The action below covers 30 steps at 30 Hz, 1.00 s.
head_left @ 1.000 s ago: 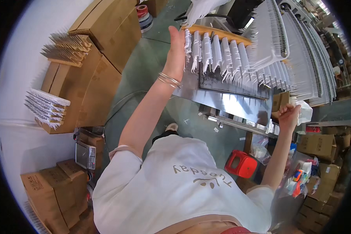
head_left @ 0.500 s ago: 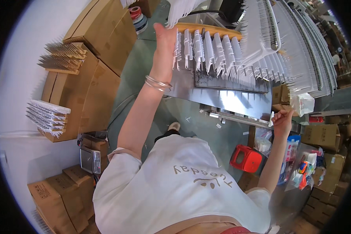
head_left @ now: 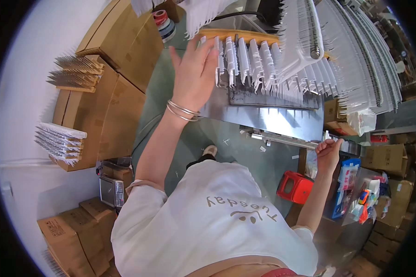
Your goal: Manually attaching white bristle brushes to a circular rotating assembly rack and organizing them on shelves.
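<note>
My left hand (head_left: 194, 76) is open, fingers spread, at the left end of a row of white toothed plastic strips (head_left: 245, 62). The fingers overlap the row's left end; whether they touch a strip, I cannot tell. These strips stand upright along a wooden bar (head_left: 235, 34), over a dark plate (head_left: 272, 100) on a shiny metal table (head_left: 259, 116). Out to the right, palm up, my right hand (head_left: 328, 154) has its fingers curled in beside the end of a metal rail (head_left: 284, 141). What those fingers hold, if anything, is hidden.
Racks of white spiky pieces (head_left: 356, 60) fill the upper right. Cardboard boxes (head_left: 111, 101) stand at left, with wooden pin blocks (head_left: 76, 74) against them. A red stool (head_left: 295, 187) sits on the floor at right, near a cluttered side table (head_left: 356, 184).
My left hand has come down toward me, and its fingers have spread into view. My right hand has shifted slightly left and down, away from the white bag.
</note>
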Each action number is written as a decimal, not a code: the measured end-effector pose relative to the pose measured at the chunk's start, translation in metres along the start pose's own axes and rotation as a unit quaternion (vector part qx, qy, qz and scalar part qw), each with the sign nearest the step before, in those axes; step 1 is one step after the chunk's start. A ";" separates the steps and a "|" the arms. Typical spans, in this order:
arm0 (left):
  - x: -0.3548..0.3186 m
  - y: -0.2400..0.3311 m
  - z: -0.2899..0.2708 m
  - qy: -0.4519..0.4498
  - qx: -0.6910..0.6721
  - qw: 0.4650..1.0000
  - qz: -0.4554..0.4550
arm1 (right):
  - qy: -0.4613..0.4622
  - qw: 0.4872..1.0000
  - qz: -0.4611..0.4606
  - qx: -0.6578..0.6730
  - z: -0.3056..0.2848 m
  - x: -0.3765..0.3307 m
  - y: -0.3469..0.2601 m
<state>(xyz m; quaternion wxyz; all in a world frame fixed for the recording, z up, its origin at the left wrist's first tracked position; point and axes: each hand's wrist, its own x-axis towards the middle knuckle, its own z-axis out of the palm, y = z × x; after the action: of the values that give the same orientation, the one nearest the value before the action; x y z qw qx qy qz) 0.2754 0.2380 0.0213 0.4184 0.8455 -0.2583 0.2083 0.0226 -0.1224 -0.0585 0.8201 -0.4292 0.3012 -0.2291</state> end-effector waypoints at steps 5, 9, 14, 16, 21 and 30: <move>0.022 -0.026 -0.006 -0.006 0.095 0.995 0.035 | 0.028 1.000 0.011 0.000 -0.007 -0.004 0.002; 0.039 -0.026 -0.014 -0.081 0.112 0.990 0.012 | 0.034 0.999 0.007 -0.001 -0.009 -0.003 0.008; 0.045 -0.019 -0.016 -0.102 0.167 0.977 0.082 | 0.044 0.999 0.009 0.004 -0.012 -0.007 0.015; 0.047 -0.019 -0.016 -0.099 0.170 0.974 0.111 | 0.039 0.999 -0.001 -0.007 -0.011 -0.009 0.015; 0.046 -0.019 -0.016 -0.063 0.158 0.976 0.137 | 0.028 1.000 -0.003 -0.003 -0.016 -0.009 0.018; 0.046 -0.019 -0.019 -0.104 0.153 0.973 0.138 | 0.040 0.999 -0.001 -0.004 -0.016 -0.009 0.023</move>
<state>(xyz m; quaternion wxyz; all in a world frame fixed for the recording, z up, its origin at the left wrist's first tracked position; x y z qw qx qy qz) 0.3202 0.2514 0.0466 0.2217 0.8730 -0.3795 0.2117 0.0074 -0.1138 -0.0821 0.8052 -0.4236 0.3342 -0.2461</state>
